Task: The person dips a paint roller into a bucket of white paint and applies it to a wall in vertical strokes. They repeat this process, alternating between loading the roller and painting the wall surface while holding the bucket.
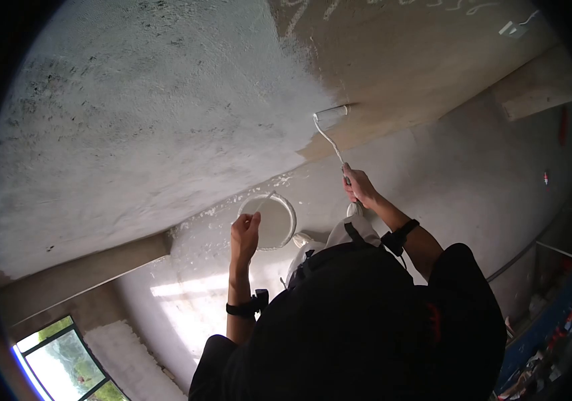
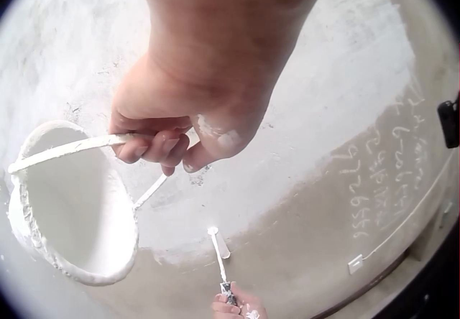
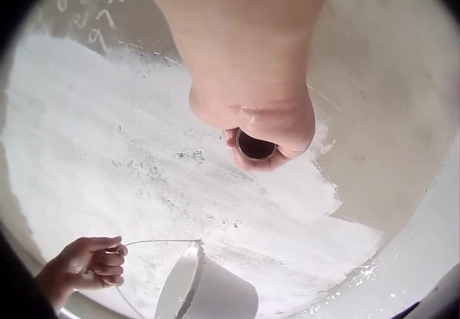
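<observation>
My left hand (image 1: pixel 244 237) grips the wire handle (image 2: pixel 68 150) of a white bucket (image 2: pixel 79 211), which hangs below it. White paint coats the bucket's rim and handle, and a white smear marks the hand near the thumb. The right hand (image 1: pixel 359 186) holds a paint roller (image 1: pixel 331 113) by its grip, arm outstretched. The roller's sleeve lies at the wall, along the border between the white-coated area (image 1: pixel 166 100) and the bare brown plaster (image 1: pixel 393 73). In the right wrist view, the round end of the roller's handle (image 3: pixel 256 146) shows within the curled fingers.
White splashes (image 1: pixel 212 210) dot the floor along the wall's foot. A pillar (image 1: pixel 92 267) juts out at lower left, near a window (image 1: pixel 69 364). Chalk-like writing (image 2: pixel 384 175) and a socket box (image 2: pixel 356 264) are on the bare plaster. Clutter (image 1: pixel 560 361) lies at lower right.
</observation>
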### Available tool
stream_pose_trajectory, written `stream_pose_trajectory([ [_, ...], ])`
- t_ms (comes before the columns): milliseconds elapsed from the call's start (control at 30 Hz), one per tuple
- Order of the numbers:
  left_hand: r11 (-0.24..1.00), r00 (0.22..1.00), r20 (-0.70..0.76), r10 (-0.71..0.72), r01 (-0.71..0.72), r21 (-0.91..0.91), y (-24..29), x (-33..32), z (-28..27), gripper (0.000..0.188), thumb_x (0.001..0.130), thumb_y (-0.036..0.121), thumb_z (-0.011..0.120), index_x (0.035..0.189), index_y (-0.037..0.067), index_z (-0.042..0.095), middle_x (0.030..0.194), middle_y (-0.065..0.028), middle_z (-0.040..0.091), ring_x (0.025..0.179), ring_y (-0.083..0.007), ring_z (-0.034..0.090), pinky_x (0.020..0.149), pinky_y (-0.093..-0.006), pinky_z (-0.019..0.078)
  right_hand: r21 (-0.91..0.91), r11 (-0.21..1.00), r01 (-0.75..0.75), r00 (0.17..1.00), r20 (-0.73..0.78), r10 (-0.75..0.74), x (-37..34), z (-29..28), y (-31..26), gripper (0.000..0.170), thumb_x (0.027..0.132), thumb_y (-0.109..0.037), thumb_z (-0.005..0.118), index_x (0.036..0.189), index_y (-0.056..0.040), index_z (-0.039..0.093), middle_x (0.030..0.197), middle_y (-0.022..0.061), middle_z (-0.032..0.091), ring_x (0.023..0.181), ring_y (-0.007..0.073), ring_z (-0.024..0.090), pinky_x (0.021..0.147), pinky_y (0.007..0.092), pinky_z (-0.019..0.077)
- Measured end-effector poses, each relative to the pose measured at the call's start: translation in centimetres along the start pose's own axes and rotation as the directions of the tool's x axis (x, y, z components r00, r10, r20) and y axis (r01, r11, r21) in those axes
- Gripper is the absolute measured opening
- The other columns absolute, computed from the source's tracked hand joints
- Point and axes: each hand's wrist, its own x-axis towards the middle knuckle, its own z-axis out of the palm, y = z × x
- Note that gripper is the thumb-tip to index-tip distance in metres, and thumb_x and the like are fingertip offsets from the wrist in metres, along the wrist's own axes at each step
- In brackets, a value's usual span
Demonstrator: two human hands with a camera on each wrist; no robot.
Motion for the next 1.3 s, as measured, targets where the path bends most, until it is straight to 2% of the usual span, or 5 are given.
stream_pose_trajectory([
  [300,0.989,0.989,-0.033,0.144,-0.145,-0.014,0.7,-0.1,0.2,0.034,0.091,0.032,0.062,0.086,-0.001,0.064,0.061,-0.0013,0.054,0.055,-0.0077,0.045,0.05,-0.0262,0.0356,-0.042,0.969,0.245,0.968,-0.041,-0.246,-6.4,1.7,-5.0,0.055,0.097,-0.057,0.039,0.071,-0.0084,0.042,0.052,-0.0027,0.036,0.038,0.0079,0.033,0.035,0.0258,0.0305],
  [1067,0.943,0.943,-0.041,0.33,-0.331,-0.02,1.2,-1.2,-1.5,0.042,0.088,0.035,0.06,0.087,-0.006,0.064,0.073,-0.0191,0.065,0.071,-0.0252,0.064,0.067,-0.0361,0.0489,-0.068,0.528,0.846,0.531,0.185,-0.827,-17.7,12.9,-31.1,0.051,0.1,-0.05,0.039,0.069,-0.0095,0.041,0.051,-0.0038,0.035,0.039,0.0051,0.029,0.037,0.0234,0.0266],
  [1100,0.934,0.935,-0.051,0.352,-0.354,-0.041,0.8,-0.9,-1.4,0.038,0.09,0.034,0.062,0.087,-0.004,0.065,0.067,-0.0068,0.061,0.063,-0.0118,0.054,0.058,-0.0282,0.0437,-0.07,0.511,0.857,0.514,0.196,-0.835,-17.9,13.2,-31.8,0.051,0.1,-0.05,0.039,0.069,-0.0095,0.041,0.051,-0.0038,0.035,0.039,0.0051,0.029,0.037,0.0234,0.0266],
  [1200,0.928,0.929,-0.051,0.366,-0.369,-0.048,0.2,-0.8,-1.4,0.039,0.09,0.034,0.062,0.087,-0.005,0.065,0.069,-0.0082,0.062,0.064,-0.0124,0.056,0.058,-0.0291,0.0446,-0.043,0.483,0.874,0.48,0.226,-0.848,-18.0,13.7,-32.3,0.052,0.1,-0.051,0.038,0.068,-0.0093,0.041,0.051,-0.0038,0.034,0.039,0.0052,0.029,0.037,0.0235,0.026],
  [1300,0.932,0.931,-0.067,0.359,-0.362,-0.028,0.5,-1.2,-1.6,0.044,0.088,0.038,0.06,0.089,-0.006,0.065,0.076,-0.0201,0.066,0.072,-0.0279,0.066,0.067,-0.0374,0.0495,-0.046,0.525,0.85,0.522,0.21,-0.827,-16.0,12.9,-29.5,0.054,0.1,-0.051,0.036,0.067,-0.0094,0.04,0.051,-0.0039,0.033,0.039,0.0052,0.028,0.037,0.0232,0.0256],
])
